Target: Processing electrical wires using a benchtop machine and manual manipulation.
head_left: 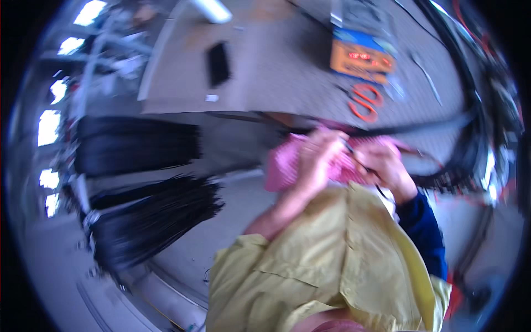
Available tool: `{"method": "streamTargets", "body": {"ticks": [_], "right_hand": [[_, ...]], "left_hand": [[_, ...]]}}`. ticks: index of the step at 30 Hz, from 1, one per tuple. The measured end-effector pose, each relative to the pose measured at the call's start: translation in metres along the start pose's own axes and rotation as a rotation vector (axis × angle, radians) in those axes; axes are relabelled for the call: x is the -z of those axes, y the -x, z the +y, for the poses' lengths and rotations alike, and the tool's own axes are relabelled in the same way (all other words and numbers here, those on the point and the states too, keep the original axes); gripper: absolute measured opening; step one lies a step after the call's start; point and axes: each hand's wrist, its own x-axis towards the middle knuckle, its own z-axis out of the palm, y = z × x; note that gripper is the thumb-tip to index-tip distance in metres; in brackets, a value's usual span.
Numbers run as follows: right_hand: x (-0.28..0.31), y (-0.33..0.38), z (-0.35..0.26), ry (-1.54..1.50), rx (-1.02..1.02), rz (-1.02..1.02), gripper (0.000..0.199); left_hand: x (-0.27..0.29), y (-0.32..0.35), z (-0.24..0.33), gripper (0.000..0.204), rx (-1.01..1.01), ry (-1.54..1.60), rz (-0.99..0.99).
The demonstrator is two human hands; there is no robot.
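My left hand (319, 160) and my right hand (387, 166) are raised close together in front of my chest, over a pink ribbed bundle (285, 166). Both pinch a thin black wire (362, 166) that runs between the fingers. The left forearm is bare; the right arm wears a dark blue sleeve (423, 232). A yellow shirt (332, 265) fills the lower middle. The picture is blurred, so the fingertips are hard to read.
A brown workbench (265, 72) spans the top, carrying a black flat object (217, 63), an orange and blue box (359, 55) and orange-handled pliers (365, 102). Two bundles of black wires (138, 146) (149, 218) hang at left. Thick black cables (470, 127) loop at right.
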Motion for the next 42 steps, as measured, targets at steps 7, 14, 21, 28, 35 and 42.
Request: {"method": "streamTargets", "body": {"ticks": [7, 14, 21, 28, 35, 42], "right_hand": [[-0.010, -0.017, 0.016, -0.190, 0.216, 0.063, 0.013], [-0.012, -0.018, 0.014, -0.231, 0.218, 0.023, 0.013], [-0.010, -0.014, 0.000, -0.014, 0.312, 0.157, 0.009], [-0.018, 0.002, -0.018, 0.396, 0.256, 0.321, 0.009], [-0.017, 0.003, -0.010, 0.354, 0.352, 0.253, 0.009], [-0.023, -0.004, -0.001, -0.068, 0.274, 0.173, 0.008]], "left_hand": [[0.004, -0.007, -0.009, 0.015, 0.094, 0.383, -0.076], [0.004, -0.001, -0.004, 0.021, 0.247, 0.603, -0.248], [0.002, -0.004, 0.000, 0.020, 0.203, 0.314, -0.152], [0.000, 0.003, 0.013, 0.009, -0.057, -0.008, -0.030], [0.006, 0.007, 0.022, 0.007, -0.147, -0.192, -0.112], [-0.004, 0.001, 0.006, 0.013, 0.046, 0.356, -0.131]]}}
